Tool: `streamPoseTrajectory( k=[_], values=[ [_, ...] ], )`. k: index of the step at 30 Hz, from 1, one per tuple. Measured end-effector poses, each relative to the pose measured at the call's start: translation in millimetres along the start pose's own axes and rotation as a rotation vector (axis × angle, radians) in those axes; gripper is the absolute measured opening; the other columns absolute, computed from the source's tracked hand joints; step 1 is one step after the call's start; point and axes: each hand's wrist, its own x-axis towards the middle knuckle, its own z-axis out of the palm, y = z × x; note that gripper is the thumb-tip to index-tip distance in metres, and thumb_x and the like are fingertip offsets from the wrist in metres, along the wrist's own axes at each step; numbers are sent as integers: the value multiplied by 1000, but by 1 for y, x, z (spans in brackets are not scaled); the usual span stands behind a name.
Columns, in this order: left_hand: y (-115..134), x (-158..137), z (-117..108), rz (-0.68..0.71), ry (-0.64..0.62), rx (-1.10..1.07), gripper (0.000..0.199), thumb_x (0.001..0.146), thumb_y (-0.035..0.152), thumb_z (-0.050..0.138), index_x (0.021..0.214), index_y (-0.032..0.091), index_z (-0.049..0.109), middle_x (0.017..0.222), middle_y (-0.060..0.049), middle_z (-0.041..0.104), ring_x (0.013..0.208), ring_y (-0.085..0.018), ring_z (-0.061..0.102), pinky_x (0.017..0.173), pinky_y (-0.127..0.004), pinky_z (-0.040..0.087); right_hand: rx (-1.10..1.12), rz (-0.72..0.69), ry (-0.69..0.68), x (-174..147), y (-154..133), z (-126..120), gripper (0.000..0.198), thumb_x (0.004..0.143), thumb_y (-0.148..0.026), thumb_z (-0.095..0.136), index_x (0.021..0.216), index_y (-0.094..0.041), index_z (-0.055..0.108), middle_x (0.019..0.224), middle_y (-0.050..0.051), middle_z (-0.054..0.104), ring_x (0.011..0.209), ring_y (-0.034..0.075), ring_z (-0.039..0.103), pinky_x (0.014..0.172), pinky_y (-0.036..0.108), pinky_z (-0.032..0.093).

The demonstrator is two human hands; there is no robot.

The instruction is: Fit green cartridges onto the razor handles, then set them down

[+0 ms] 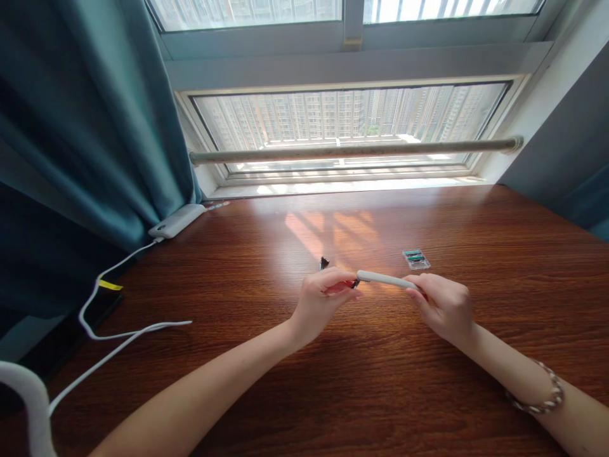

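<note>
The white pen point(385, 279) lies level above the wooden desk point(380, 393), held between both hands near the middle of the desk, with its dark tip end toward the left.

Going from the left: a teal curtain point(80, 127) hangs down the left side, and at its foot a white power bank point(177, 221) rests at the desk's back corner. A white cable point(118, 333) runs from it, loops along the desk's left edge and trails toward the near corner. A flat black item with a yellow tag point(110, 285) lies just off the desk edge (too dark to make out further).

The left hand point(321, 304) has its fingers curled and pinched on the pen's dark tip end, thumb and fingertips closed around it. Just behind this hand a small black part point(324, 262) lies on the desk, apart from the pen; I cannot tell what it is.

The right hand point(445, 308) grips the other end of the white barrel, fingers wrapped over it. A beaded bracelet point(542, 397) sits on the right wrist. Behind the right hand, near but not touching, a small clear packet point(416, 259) with green and dark pieces inside lies flat on the desk.

Sunlight falls in a patch on the wood behind the hands, below the window point(347, 124) and its horizontal rail point(352, 151).
</note>
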Motion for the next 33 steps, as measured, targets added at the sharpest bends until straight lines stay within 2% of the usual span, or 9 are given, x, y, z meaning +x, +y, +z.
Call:
streamPoseTrajectory(
  k=[5, 10, 14, 17, 20, 23, 25, 28, 33],
  values=[
    [1, 1, 0, 81, 25, 66, 16, 67, 28, 68, 79, 17, 69, 73, -5, 63, 64, -15, 58, 59, -25, 49, -22, 29, 11, 0, 0, -1, 17, 83, -26, 50, 85, -16, 63, 68, 3, 62, 61, 13, 55, 61, 23, 38],
    [0, 0, 1, 45, 33, 37, 14, 66, 27, 68, 77, 18, 69, 71, -4, 63, 63, -14, 58, 58, -25, 49, -12, -15, -16, 1, -1, -2, 19, 83, -28, 49, 85, -16, 63, 64, 3, 60, 58, 13, 54, 58, 23, 38],
    [3, 1, 2, -81, 33, -123, 16, 64, 25, 70, 78, 16, 69, 74, -5, 65, 67, -16, 60, 64, -28, 50, -26, 79, 11, 3, 0, -1, 20, 83, -31, 50, 81, -17, 64, 69, 3, 63, 63, 14, 57, 63, 23, 39],
    [7, 1, 5, -206, -10, -274, 17, 63, 21, 70, 78, 15, 68, 76, -4, 66, 70, -16, 61, 69, -27, 49, 144, 210, -42, 4, -3, 0, 24, 82, -36, 49, 80, -17, 64, 66, 1, 62, 57, 12, 54, 56, 22, 39],
    [8, -2, 11, -341, -80, -420, 17, 62, 18, 71, 78, 14, 67, 75, -4, 68, 70, -14, 62, 71, -26, 47, 375, 362, -150, 3, -13, 2, 25, 78, -40, 55, 78, -17, 65, 50, -4, 46, 44, 9, 40, 44, 20, 32],
    [7, -10, 20, -439, -145, -538, 19, 62, 18, 71, 79, 14, 66, 74, -4, 68, 66, -13, 61, 66, -24, 46, 557, 437, -249, 0, -27, 5, 28, 70, -42, 63, 81, -16, 65, 45, -7, 31, 42, 7, 29, 41, 20, 27],
    [6, -17, 27, -460, -161, -573, 21, 59, 17, 73, 78, 13, 66, 76, -4, 67, 59, -10, 58, 59, -22, 45, 642, 440, -300, -3, -37, 6, 31, 68, -43, 64, 84, -17, 66, 46, -7, 31, 43, 7, 28, 41, 20, 26],
    [6, -24, 34, -481, -176, -536, 23, 56, 19, 74, 77, 13, 65, 66, -1, 63, 52, -7, 51, 51, -19, 39, 688, 401, -323, -7, -47, 5, 29, 70, -43, 62, 79, -16, 67, 48, -6, 36, 45, 7, 30, 42, 20, 25],
    [9, -26, 36, -424, -179, -475, 21, 59, 22, 74, 76, 14, 64, 66, 0, 60, 56, -8, 49, 48, -18, 37, 709, 329, -306, -6, -50, 2, 25, 75, -38, 59, 69, -15, 66, 50, -4, 43, 47, 7, 34, 44, 20, 28]
  ],
)
